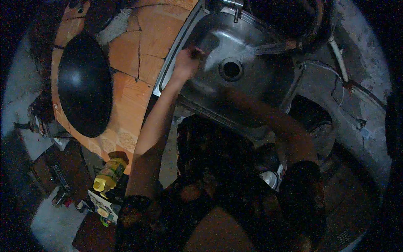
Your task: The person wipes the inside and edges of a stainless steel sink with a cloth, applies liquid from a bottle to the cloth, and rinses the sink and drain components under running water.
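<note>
Left hand [187, 63] is at the near-left wall of the steel sink [256, 80], fingers curled around something small and dark; can't tell what it is, too dim. Right hand isn't clearly visible: the right forearm runs up across the sink's front edge and blurs out over the basin, so no read on its fingers. Drain hole [231, 69] sits just right of the left hand, apart from it. Tap [235, 6] is at the sink's far rim. Big black wok [84, 84] lies on the orange tiled desk [138, 50] left of the sink, well apart from the hand. Yellow bottle [110, 173] stands lower left, below the desk edge.
</note>
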Tool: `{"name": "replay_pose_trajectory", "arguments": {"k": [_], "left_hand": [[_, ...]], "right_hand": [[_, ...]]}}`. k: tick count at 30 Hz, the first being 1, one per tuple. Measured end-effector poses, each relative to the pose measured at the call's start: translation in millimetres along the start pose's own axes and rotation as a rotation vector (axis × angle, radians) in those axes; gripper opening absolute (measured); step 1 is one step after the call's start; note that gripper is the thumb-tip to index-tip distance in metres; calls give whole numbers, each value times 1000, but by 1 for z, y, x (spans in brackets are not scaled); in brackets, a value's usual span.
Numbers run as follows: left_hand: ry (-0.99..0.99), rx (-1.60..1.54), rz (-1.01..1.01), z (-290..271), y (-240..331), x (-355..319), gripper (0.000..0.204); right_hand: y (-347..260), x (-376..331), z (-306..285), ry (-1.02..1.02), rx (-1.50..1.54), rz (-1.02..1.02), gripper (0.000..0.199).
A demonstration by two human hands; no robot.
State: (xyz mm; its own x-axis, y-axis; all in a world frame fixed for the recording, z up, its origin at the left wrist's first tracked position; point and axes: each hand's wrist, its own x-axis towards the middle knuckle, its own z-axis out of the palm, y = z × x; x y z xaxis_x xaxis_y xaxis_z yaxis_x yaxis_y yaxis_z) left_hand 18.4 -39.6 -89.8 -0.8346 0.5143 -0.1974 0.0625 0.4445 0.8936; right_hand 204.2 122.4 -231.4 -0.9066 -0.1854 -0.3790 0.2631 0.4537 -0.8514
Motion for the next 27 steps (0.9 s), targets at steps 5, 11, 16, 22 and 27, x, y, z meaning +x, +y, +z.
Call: {"name": "replay_pose_trajectory", "arguments": {"k": [5, 11, 16, 22, 27], "left_hand": [[4, 82, 109, 1, 0, -5, 11], [86, 241, 175, 0, 39, -15, 12], [248, 557, 555, -16, 20, -47, 22], [181, 590, 530, -16, 31, -51, 30], [303, 651, 554, -24, 10, -76, 32]], "right_hand": [[-20, 73, 21, 215, -291, -137, 17], [-9, 68, 11, 102, -148, -126, 17], [-1, 15, -14, -7, -94, -36, 17], [-20, 97, 14, 209, -303, -130, 17], [-12, -2, -22, -66, -44, 10, 17]]}}
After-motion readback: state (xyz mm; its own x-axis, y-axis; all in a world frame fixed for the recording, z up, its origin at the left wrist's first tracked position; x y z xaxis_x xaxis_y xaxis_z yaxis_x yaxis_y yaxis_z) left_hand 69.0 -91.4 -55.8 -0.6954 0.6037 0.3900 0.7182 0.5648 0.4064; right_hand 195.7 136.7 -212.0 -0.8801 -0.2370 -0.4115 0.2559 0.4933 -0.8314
